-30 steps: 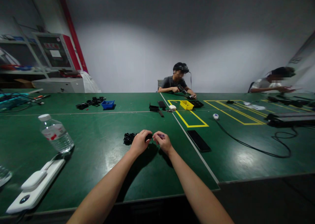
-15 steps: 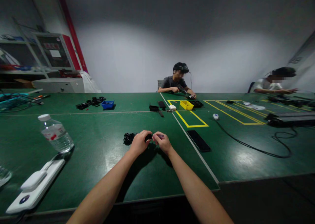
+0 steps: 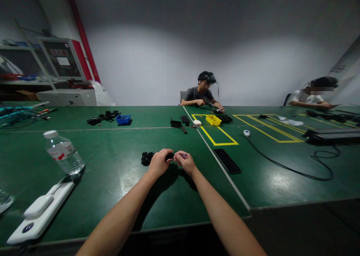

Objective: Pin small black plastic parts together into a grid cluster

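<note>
Over the green table (image 3: 112, 196), my left hand (image 3: 160, 162) is closed around a small black part (image 3: 169, 157), whose kind I cannot make out. Close on its right, my right hand (image 3: 185, 162) has its fingers pinched together near that part. A purplish bit (image 3: 184, 156) shows at the right hand's fingers, too small to name. Just left of my left hand lies a cluster of black, ring-like plastic parts (image 3: 146, 158), partly covered by the hand.
A water bottle (image 3: 64, 153) and a white power strip (image 3: 42, 213) stand at left. To the right lies a black phone (image 3: 227, 161). Farther back are a blue bin (image 3: 123, 119), a yellow bin (image 3: 213, 120) and black parts (image 3: 176, 123). Two people sit across the table.
My hands stay almost in the same place. At the far right, the seated person's hands have shifted slightly.
</note>
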{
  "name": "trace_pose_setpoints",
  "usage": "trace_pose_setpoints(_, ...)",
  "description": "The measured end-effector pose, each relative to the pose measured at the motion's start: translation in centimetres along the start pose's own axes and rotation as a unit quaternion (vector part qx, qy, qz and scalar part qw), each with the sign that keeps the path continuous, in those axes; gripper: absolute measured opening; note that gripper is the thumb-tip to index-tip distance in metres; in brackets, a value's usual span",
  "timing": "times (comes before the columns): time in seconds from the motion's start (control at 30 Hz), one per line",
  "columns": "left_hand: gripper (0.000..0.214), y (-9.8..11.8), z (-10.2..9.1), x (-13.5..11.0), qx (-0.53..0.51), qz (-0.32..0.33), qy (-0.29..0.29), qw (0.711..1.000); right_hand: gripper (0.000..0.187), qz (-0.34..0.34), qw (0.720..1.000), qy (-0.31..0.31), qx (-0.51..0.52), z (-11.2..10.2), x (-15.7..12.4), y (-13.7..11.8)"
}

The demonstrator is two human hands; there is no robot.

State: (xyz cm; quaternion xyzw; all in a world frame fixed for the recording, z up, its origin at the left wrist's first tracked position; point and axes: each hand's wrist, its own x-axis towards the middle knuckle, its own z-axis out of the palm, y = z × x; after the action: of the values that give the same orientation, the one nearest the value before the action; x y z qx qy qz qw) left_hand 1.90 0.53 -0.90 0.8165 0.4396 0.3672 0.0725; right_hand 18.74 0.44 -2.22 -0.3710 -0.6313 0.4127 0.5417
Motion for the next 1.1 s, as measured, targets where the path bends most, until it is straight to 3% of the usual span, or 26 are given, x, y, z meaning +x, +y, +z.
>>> trace_pose_setpoints(1.1,0.037,-0.32,0.3,-0.06,-0.03,0.017,0.0,0.999,0.031,-0.007,1.0,0.007,-0.021,0.0,-0.11,-0.37)
